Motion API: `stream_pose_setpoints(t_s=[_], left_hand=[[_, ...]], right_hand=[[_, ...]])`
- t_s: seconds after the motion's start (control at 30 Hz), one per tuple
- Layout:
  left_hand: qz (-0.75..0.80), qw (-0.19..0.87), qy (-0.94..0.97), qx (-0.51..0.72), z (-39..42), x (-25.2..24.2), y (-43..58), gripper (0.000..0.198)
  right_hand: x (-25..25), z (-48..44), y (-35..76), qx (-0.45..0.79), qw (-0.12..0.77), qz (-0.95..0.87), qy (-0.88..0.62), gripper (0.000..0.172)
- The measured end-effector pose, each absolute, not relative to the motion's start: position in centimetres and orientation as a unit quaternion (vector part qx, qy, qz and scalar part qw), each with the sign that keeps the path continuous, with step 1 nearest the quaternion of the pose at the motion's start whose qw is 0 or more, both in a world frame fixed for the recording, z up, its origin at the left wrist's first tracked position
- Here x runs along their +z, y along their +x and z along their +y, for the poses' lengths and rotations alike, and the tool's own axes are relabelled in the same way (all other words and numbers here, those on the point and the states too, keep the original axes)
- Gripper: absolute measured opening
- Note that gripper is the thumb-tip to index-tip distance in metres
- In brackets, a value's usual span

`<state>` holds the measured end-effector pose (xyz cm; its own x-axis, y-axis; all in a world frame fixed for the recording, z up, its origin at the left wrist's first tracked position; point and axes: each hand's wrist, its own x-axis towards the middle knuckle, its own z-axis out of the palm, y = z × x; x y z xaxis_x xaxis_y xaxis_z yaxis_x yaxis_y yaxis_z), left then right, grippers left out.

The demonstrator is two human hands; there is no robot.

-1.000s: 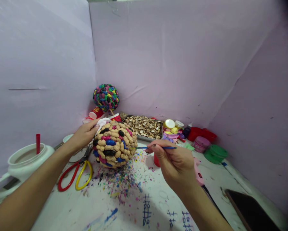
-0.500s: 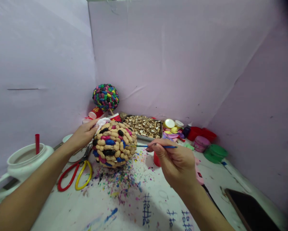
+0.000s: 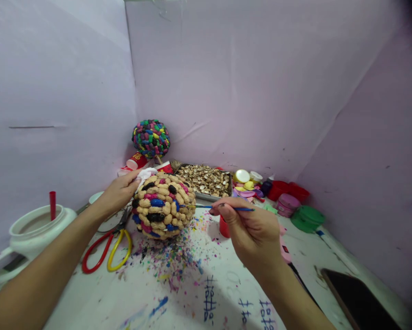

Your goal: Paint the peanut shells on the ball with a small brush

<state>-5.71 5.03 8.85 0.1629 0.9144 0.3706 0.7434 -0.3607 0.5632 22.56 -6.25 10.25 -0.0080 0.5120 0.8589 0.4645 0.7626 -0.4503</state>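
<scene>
A ball covered in peanuts sits over the paint-flecked table; several of its peanuts are coloured blue, black or magenta, the others bare tan. My left hand reaches to its upper left, fingers closed on a white cloth pressed against the ball; the fingertips are partly hidden. Pinched in my right hand is a thin blue paintbrush. The brush tip meets a blue peanut on the ball's right side. Under that hand stands a small red cup, partly covered.
Scissors with red and yellow handles lie left of the ball, near a white jug. Behind stand a tray of shells and a multicoloured ball. Green and pink tubs and a dark phone are at right.
Almost everything stays in place. The brush tip has shifted very slightly upward on the blue peanut; my left hand keeps its position.
</scene>
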Motion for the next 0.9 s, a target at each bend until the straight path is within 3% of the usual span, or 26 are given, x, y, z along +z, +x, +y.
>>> stream_pose_setpoints(t_s=[0.9], left_hand=[[0.555,0.139,0.746,0.340,4.39,9.24,-5.04,0.063]], right_hand=[[9.79,-6.24,22.46,0.022,0.602,-0.724,-0.334,0.015]])
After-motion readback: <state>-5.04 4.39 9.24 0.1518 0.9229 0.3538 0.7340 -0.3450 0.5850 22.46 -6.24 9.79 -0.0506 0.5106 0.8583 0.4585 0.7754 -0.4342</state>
